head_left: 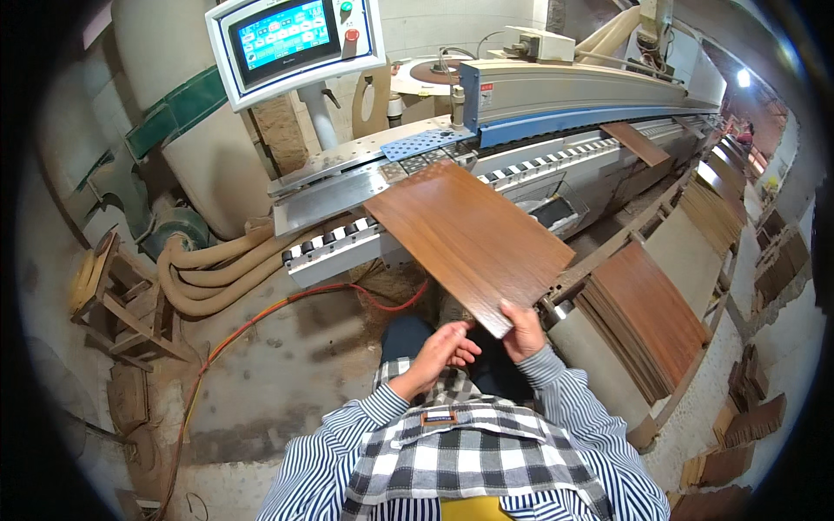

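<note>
Your right hand (522, 335) pinches the brown panel (473, 239) by its near corner, likely because the machine surface (323, 205) ahead supports only its far end; your left hand (441, 353) curls loosely alongside.

One wide fisheye view, from the person's head, faces down and forward; the garment (486, 460) lies nearest, at the lower edge; the board (473, 239) sits mid-picture, close by; the machine (565, 95) recedes toward the upper right; the screen (285, 39) stands farther off at upper left; straight edges bend and black fills the corners.
</note>
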`<state>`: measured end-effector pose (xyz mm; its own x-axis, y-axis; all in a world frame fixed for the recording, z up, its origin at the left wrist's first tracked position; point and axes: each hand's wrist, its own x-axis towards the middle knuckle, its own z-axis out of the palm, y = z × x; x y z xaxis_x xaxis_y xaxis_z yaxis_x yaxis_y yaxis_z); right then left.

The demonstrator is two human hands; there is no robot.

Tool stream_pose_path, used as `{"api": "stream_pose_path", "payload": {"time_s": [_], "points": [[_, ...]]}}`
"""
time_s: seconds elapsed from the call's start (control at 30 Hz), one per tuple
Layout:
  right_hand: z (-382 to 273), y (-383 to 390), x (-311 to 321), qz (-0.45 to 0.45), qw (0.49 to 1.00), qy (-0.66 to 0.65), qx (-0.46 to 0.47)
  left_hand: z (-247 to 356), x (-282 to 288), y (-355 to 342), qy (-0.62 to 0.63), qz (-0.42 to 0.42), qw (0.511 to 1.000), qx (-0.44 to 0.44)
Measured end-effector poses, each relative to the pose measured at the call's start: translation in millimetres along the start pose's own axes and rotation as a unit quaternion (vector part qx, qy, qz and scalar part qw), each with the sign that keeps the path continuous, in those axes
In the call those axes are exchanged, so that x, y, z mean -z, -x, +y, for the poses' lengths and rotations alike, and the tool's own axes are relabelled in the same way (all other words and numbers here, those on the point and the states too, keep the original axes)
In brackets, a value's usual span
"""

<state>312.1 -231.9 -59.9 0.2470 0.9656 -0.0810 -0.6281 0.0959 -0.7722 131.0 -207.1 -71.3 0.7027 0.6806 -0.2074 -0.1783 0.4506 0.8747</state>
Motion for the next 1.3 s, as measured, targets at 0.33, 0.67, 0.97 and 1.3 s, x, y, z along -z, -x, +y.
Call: {"api": "stream_pose_path", "payload": {"time_s": [0.33,0.67,0.97,1.3], "points": [[25.3,-53.0,-55.6,-0.199,0.959,0.173,-0.105,67.3,36.2,-8.5,-0.025,0.276,0.947,-0.160],[7.8,49.6,74.6,-0.033,0.953,0.277,-0.114,92.0,51.5,-2.8,-0.042,0.273,0.945,-0.176],[42.7,76.6,77.4,0.018,0.886,0.463,0.003,94.0,35.7,-32.1,-0.070,0.227,0.960,-0.149],[38.3,82.5,83.2,0.020,0.902,0.431,-0.021,74.8,-1.5,-108.2,-0.064,0.211,0.963,-0.153]]}}
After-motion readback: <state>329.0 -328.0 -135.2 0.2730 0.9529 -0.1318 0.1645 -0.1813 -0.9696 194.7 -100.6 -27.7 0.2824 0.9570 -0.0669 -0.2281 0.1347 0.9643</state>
